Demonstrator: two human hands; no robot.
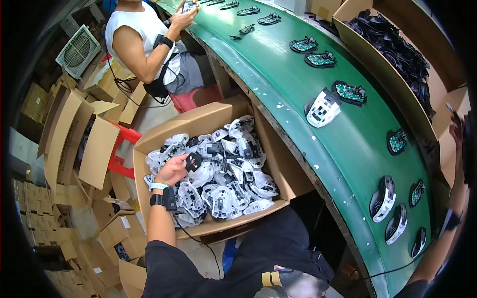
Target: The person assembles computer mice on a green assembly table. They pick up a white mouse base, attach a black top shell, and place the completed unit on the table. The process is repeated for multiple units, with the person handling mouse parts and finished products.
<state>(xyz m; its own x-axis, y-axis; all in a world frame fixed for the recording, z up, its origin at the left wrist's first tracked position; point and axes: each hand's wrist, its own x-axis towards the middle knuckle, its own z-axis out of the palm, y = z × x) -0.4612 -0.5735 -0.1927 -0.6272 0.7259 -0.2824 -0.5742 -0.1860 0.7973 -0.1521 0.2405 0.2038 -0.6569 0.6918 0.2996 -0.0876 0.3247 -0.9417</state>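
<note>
My left hand [171, 170] reaches into a cardboard box of white-and-black mouse shells [218, 198]. Its fingers close on the edge of a black mouse shell part [194, 161] lying over the heap. At the far right rim is my right hand [454, 131], raised beside the wall of a second box; its fingers are small and partly dark, so their grip is unclear. On the green conveyor belt [278, 74] between my arms lie mouse bases with green circuit boards [349, 93], a white mouse shell [323, 108] and two white-and-black shells [383, 198] nearer me.
A large cardboard box of black parts [392, 49] stands along the belt's far side. A co-worker [144, 44] sits at upper left, a small device in hand. Cartons [99, 154], a red stool [124, 149] and a white fan [78, 51] fill the left. Cables run from both wrists.
</note>
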